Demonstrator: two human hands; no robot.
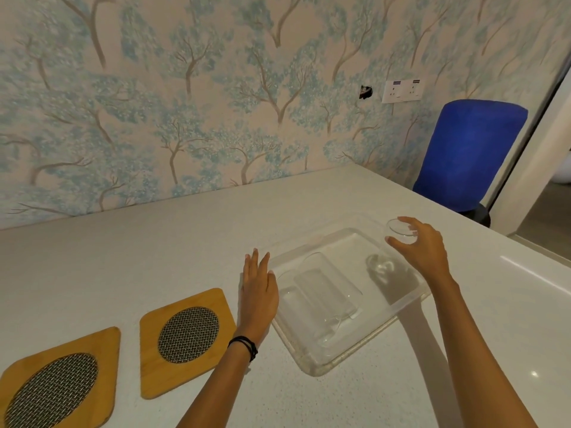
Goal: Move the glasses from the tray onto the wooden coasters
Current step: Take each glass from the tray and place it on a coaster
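Note:
A clear plastic tray lies on the white counter right of centre. Inside it a clear glass lies on its side. My right hand is over the tray's far right corner, fingers closed around the rim of a second clear glass that stands upright there. My left hand rests flat with fingers apart on the counter, touching the tray's left edge and holding nothing. Two wooden coasters with round metal-mesh centres lie to the left: one beside my left wrist, the other at the lower left corner.
The white counter runs back to a wall with blue tree wallpaper. A blue chair back stands past the counter's far right corner. The counter's right edge runs diagonally behind my right arm.

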